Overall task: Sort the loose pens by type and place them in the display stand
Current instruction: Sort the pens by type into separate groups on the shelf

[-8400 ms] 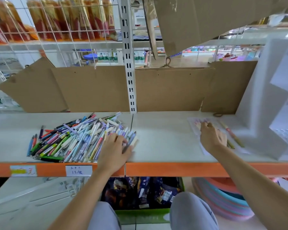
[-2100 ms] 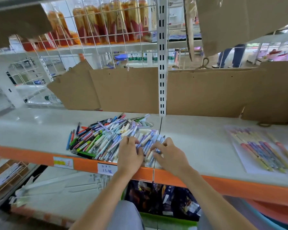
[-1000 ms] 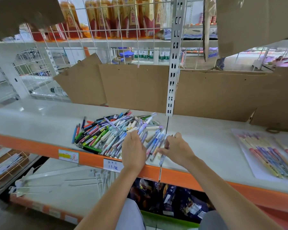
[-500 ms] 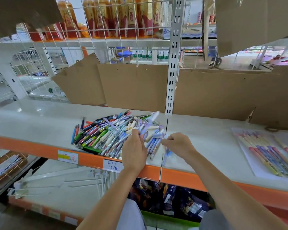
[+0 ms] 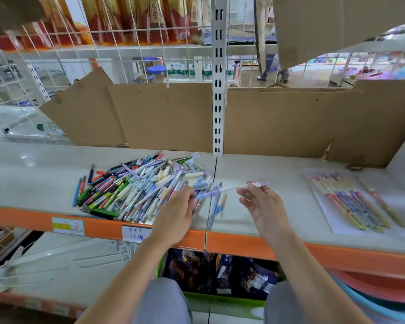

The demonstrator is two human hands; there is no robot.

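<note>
Lilac pen (image 5: 220, 190) held level between both hands above the shelf (image 5: 267, 206).

Left hand (image 5: 175, 213): fingers curled, pinching the pen's left end at the right edge of the pile (image 5: 138, 185). Right hand (image 5: 260, 202): palm turned up, fingers loosely bent, fingertips pinching the pen near its right end; the lilac tip projects past them. Pile: mixed loose pens, lying on the left shelf section near the orange front rail (image 5: 103, 226). Sorted row (image 5: 351, 202): matching pens laid side by side on a white sheet (image 5: 323, 216), right shelf section, well apart from the pile. Cardboard (image 5: 278, 122) stands along the back.
</note>
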